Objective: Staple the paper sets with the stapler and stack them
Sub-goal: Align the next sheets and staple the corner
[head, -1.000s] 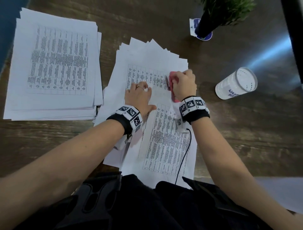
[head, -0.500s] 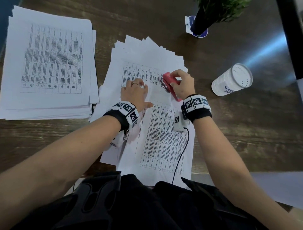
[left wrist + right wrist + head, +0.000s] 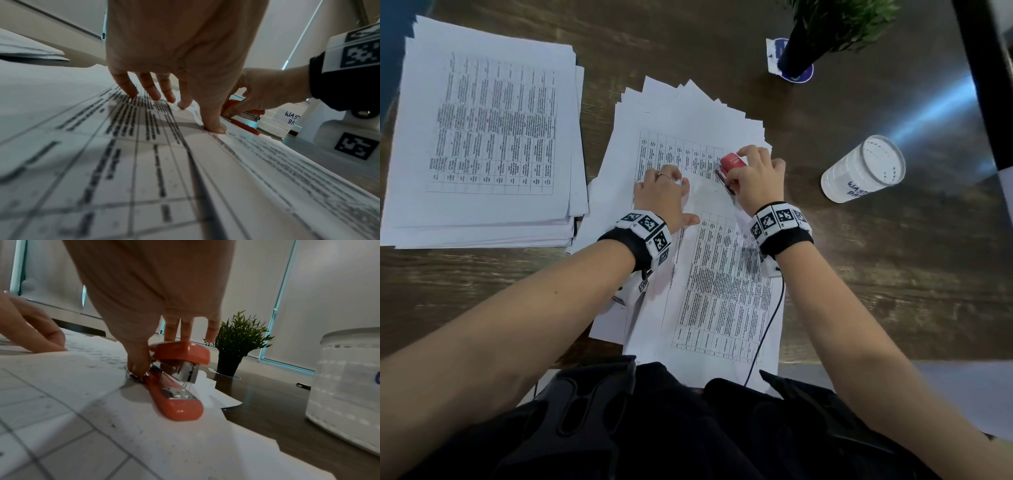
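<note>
Coral-red plastic stapler (image 3: 176,382) with a shiny metal head is sitting on the fanned-out pile of white printed sheets (image 3: 688,113) around the middle of the head view, and the right hand (image 3: 755,178) has it gripped: thumb tucked down by the hinge end, fingers (image 3: 186,331) curled over the top arm. In the right wrist view the stapler's mouth is gaping, top arm lifted well off the base, with no paper between them that I can see. The left hand (image 3: 664,192) is just beside it, to the left in the frame, fingers spread and fairly straight, fingertips (image 3: 213,128) pressing down on the top paper set (image 3: 722,291) with the printed table, which runs toward the bottom of the frame. So the hands are close together but not touching as far as I can tell. Upper left of the head view there's a neat thick stack of the same printed white paper (image 3: 482,137), well apart from the working pile. Everything's on a dark wooden tabletop (image 3: 893,291). Right of the hands is a white translucent round tub (image 3: 863,171) with blue handwriting on it, lying tilted in the head view, and at the top of the frame a small green leafy plant in a black pot (image 3: 804,44).
</note>
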### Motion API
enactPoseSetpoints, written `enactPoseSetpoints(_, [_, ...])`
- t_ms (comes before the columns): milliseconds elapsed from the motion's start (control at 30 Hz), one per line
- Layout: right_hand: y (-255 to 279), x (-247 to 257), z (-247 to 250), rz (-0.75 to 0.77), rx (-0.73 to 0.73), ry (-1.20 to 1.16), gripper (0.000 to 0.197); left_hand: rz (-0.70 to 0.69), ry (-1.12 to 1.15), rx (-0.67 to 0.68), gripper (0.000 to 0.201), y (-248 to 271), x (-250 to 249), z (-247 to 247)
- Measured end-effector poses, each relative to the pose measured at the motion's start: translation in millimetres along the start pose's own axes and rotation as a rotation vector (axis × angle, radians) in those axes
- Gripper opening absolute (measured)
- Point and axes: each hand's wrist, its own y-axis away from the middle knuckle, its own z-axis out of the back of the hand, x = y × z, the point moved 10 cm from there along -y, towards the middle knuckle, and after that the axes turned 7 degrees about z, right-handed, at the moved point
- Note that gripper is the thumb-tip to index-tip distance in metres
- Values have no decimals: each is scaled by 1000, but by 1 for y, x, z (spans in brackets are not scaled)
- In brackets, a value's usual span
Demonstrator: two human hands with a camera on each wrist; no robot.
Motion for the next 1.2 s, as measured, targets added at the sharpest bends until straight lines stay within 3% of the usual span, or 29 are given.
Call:
enactPoseSetpoints(200, [-2, 3, -7, 109, 40, 82, 17, 2, 21, 4, 68, 0, 0, 1])
enactPoseSetpoints(400, [3, -1, -18, 81, 12, 24, 44, 1, 36, 1, 67, 0, 0, 2])
enactPoseSetpoints(533, [-1, -8, 4, -2, -150, -144, 21, -7, 32, -5, 68, 1, 0, 1])
enactPoseSetpoints(733, [11, -53, 31, -254, -392, -566, 11, -17, -4, -9, 71, 1, -1, 3])
enactPoseSetpoints(1000, [70, -169, 84, -641, -694, -381, 16, -16, 2, -11, 69, 3, 0, 1])
enactPoseSetpoints(1067, [87, -194, 86, -751, -696, -313, 17, -12, 5, -4, 70, 3, 1, 0])
enactPoseSetpoints(1200, [100, -224, 70, -922, -498, -308, 29, 1, 13, 2, 71, 1, 1, -2])
